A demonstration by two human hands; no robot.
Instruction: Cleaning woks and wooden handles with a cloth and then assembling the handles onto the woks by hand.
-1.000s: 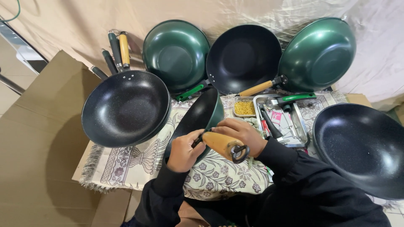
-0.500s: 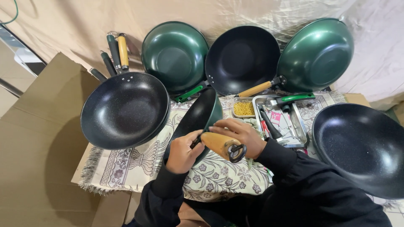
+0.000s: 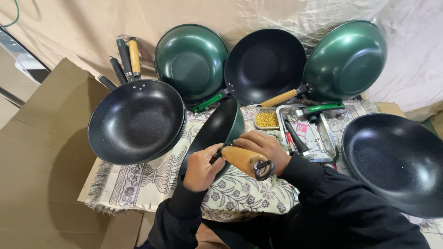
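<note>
Little has shifted over the last second: the pans around the desk lie as they did, and only the work in the middle has crept slightly toward the person, so the fitting at the handle joint looks to be under way, not finished. At far left a cardboard box point(image 3: 41, 152) runs out of frame, and beside it a black speckled pan point(image 3: 136, 121) rests on the patterned cloth point(image 3: 138, 177) covering the desk, with spare handles point(image 3: 127, 57) poking out behind it. Next, the left hand point(image 3: 199, 167) is closed around something slim at the joint, probably a small tool, though its tip is hidden by the fingers. It meets the tilted green pan point(image 3: 217, 133), held on edge just in front of the person, whose wooden handle point(image 3: 243, 160) the right hand point(image 3: 264, 146) clamps from above; the screw or bracket between them cannot be made out. Behind stand a green pan point(image 3: 191, 62), a black pan point(image 3: 265, 64) and another green pan point(image 3: 346, 60) against the sheet. Right of centre a metal tray point(image 3: 330, 145) holds tools too jumbled to identify, with a small dish of yellow bits point(image 3: 266, 119) alongside. A large black pan point(image 3: 397, 161) at right is cut off by the frame.
</note>
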